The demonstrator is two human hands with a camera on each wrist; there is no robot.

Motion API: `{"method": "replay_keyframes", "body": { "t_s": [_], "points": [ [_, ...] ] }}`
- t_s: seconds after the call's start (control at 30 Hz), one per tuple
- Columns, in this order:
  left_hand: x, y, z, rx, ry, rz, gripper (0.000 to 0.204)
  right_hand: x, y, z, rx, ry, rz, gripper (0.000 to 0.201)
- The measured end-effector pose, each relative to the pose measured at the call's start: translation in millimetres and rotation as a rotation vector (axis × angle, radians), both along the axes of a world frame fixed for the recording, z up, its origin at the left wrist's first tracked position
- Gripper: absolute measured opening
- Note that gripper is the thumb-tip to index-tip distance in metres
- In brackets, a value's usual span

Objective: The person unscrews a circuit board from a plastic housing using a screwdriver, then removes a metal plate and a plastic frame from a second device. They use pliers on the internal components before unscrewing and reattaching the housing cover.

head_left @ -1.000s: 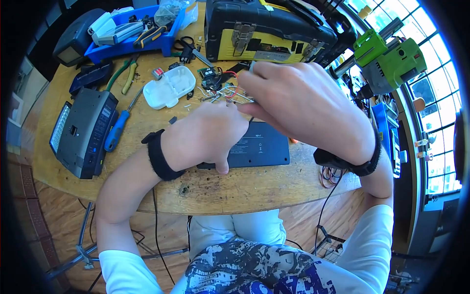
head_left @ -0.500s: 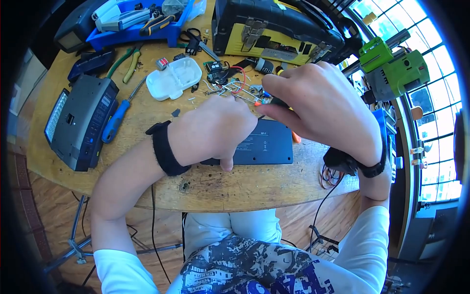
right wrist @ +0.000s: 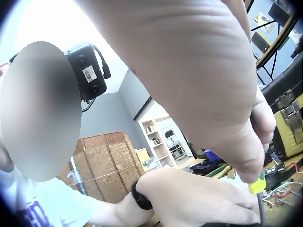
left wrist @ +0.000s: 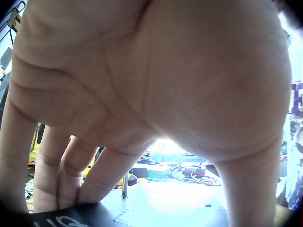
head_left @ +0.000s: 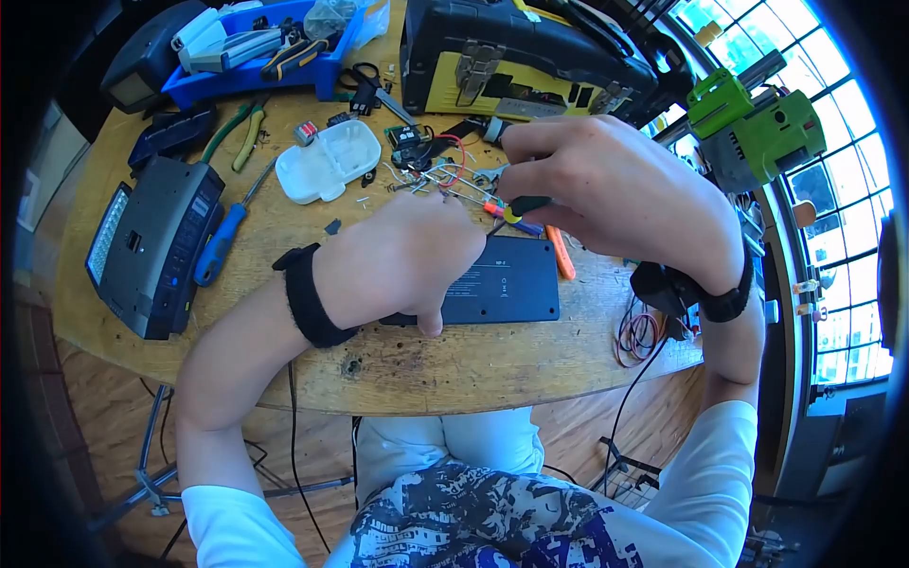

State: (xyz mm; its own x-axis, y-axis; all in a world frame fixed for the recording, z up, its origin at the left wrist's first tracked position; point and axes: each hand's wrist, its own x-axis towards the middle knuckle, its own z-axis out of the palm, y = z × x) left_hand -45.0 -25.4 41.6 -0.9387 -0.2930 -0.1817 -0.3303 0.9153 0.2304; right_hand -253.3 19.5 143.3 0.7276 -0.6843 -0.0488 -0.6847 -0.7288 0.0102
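Note:
My left hand spans a flat black rectangular panel lying near the table's front edge. Its fingers reach down to one side of the panel and its thumb to the near side, as the left wrist view shows. Above the panel's far edge, my right hand pinches a screwdriver by its dark handle with a yellow collar. The thin shaft stands steeply over the panel, close beside the left fingers. In the head view, the left hand hides the shaft's tip.
A white open case, loose wires and an orange handle lie around the panel. To the left are a blue screwdriver and a grey lamp-like device. A black-yellow toolbox stands behind, a green drill at right.
My right hand has shifted right from the left hand and turned, so the screwdriver's yellow collar now shows. The left hand stays on the panel. The head view has swayed slightly.

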Motion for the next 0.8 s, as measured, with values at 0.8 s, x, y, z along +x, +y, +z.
{"method": "replay_keyframes", "body": {
  "t_s": [0.8],
  "points": [
    [-5, 3, 8, -0.005, -0.081, 0.031, 0.072, -71, 64, -6, -0.195, -0.453, -0.553, 0.029]
  ]
}}
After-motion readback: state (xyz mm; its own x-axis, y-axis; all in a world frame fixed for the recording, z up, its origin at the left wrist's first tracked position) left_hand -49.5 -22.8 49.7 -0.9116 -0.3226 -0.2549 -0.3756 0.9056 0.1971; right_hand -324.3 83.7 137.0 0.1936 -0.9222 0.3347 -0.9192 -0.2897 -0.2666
